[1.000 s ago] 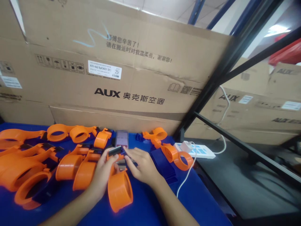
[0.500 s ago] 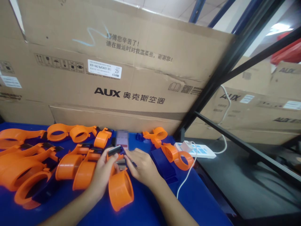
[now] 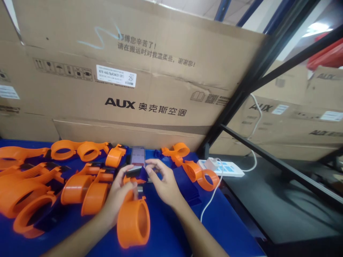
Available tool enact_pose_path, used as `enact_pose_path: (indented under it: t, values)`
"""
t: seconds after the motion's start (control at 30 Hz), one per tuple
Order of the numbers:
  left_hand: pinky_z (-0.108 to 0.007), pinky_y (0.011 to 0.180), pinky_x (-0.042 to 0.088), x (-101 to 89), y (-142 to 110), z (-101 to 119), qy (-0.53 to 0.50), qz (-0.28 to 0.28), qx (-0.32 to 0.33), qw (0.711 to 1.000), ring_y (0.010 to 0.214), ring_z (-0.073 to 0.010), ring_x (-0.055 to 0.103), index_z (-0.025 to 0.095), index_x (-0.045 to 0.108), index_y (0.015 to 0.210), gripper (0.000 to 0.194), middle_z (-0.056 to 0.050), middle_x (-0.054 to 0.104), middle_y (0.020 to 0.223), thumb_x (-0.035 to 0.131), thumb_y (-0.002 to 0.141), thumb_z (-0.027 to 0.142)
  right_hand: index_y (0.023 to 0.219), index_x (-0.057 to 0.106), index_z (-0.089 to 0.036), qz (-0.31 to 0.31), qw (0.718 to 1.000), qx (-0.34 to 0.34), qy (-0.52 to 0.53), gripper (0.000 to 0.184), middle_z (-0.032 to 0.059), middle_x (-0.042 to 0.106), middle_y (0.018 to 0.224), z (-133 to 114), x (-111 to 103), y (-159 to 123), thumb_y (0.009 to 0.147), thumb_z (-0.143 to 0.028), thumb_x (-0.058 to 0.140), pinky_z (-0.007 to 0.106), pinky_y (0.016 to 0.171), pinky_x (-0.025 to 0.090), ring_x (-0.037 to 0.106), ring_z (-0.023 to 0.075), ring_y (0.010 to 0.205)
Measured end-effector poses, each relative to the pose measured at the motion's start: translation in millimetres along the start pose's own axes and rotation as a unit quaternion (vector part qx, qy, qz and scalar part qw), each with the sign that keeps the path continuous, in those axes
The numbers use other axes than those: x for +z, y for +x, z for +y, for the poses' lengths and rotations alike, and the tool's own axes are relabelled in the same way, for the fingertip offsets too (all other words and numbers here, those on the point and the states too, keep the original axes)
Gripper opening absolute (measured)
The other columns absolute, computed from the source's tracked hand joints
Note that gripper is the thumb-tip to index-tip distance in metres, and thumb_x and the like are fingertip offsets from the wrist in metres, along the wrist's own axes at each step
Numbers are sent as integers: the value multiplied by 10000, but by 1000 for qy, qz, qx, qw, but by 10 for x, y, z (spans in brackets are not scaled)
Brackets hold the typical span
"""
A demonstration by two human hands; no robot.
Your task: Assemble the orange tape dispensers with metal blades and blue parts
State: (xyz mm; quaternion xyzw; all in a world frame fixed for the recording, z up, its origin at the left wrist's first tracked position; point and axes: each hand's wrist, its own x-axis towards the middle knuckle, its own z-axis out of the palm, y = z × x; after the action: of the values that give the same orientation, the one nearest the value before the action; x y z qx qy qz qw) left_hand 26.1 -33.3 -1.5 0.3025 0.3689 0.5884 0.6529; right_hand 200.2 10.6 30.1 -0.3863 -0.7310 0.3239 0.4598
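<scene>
My left hand (image 3: 119,192) is closed around the handle of an orange tape dispenser (image 3: 133,223), its ring hanging below the fingers. At the dispenser's upper end are a black piece (image 3: 134,172) and a dark blue part (image 3: 144,175). My right hand (image 3: 163,184) is just right of that end, thumb and index finger bent close together. Whatever is between those fingertips is too small to make out. Several similar orange tape dispensers (image 3: 95,198) lie to the left of my left hand.
A phone (image 3: 138,156) stands behind my hands. Orange rings (image 3: 208,179), dark blue flat pieces (image 3: 186,185) and a white power strip (image 3: 227,167) with a cable lie to the right. A large cardboard box (image 3: 150,78) backs the blue table (image 3: 171,235); a black metal frame (image 3: 235,96) rises at right.
The right fingers have drawn back slightly from the dark blue part at the dispenser's end. The held dispenser has tilted and shifted slightly left. The view has moved a little.
</scene>
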Motion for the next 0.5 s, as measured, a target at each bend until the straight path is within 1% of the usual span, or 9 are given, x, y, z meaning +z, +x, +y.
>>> enact_pose_path:
  t: [0.07, 0.1, 0.13, 0.2, 0.23, 0.3, 0.4, 0.47, 0.5]
  values:
    - [-256, 528, 485, -12, -23, 13, -1, -26, -15, 1000, 462, -162, 585, 251, 432, 1511, 807, 41, 627, 529, 768, 777, 264, 1383, 601, -256, -65, 992, 51, 98, 410, 49, 737, 1069, -18, -4, 20, 1009, -422, 604, 373, 892, 524, 678, 219, 949]
    - [-254, 517, 474, -17, -29, 18, -3, -41, -19, 999, 452, -163, 578, 244, 390, 1542, 834, 38, 626, 514, 753, 791, 262, 1414, 582, -268, -102, 983, 64, 138, 442, 50, 731, 1135, -26, -5, 30, 1007, -440, 604, 382, 935, 513, 675, 228, 1015]
    - [-252, 505, 464, -21, -31, 21, -5, -57, -20, 998, 439, -165, 570, 231, 356, 1562, 851, 33, 625, 500, 739, 802, 263, 1412, 588, -275, -132, 974, 70, 171, 446, 53, 717, 1210, -33, -5, 41, 1005, -455, 604, 392, 977, 498, 662, 240, 1091]
    - [-258, 496, 463, -22, -26, 25, -6, -80, -15, 997, 430, -172, 572, 204, 329, 1575, 856, 22, 632, 491, 723, 817, 262, 1355, 635, -274, -160, 959, 75, 220, 419, 57, 676, 1328, -34, 3, 55, 991, -482, 618, 399, 1025, 475, 620, 263, 1211]
    - [-264, 500, 474, -19, -20, 26, -5, -80, -13, 997, 436, -178, 585, 198, 338, 1568, 848, 17, 640, 496, 725, 816, 258, 1323, 650, -270, -161, 954, 80, 241, 410, 59, 667, 1348, -29, 10, 59, 979, -492, 633, 397, 1025, 475, 609, 269, 1232]
    - [-291, 540, 521, -13, -9, 25, -4, -58, -21, 998, 491, -199, 646, 207, 396, 1534, 808, -4, 692, 567, 743, 805, 246, 1288, 648, -264, -146, 945, 101, 275, 407, 61, 687, 1290, -10, 27, 57, 958, -502, 663, 379, 981, 492, 637, 259, 1174]
    - [-368, 678, 599, -2, -7, 20, -21, -30, -46, 998, 721, -273, 764, 207, 522, 1437, 735, -80, 792, 845, 801, 757, 233, 1237, 630, -256, -94, 944, 136, 287, 382, 37, 711, 1098, 22, 46, 44, 940, -487, 697, 326, 885, 503, 671, 204, 983]
    - [-401, 765, 613, 9, -22, 17, -44, -39, -51, 997, 896, -329, 778, 193, 580, 1390, 709, -127, 797, 1023, 841, 733, 251, 1204, 616, -252, -69, 949, 141, 273, 374, 12, 688, 979, 35, 53, 38, 925, -477, 723, 298, 833, 499, 656, 176, 895]
    - [-407, 782, 613, 17, -34, 15, -53, -45, -50, 996, 946, -347, 773, 187, 598, 1378, 700, -143, 790, 1077, 855, 733, 273, 1194, 606, -251, -66, 952, 138, 264, 382, 2, 672, 938, 40, 57, 37, 917, -479, 734, 292, 814, 499, 647, 169, 867]
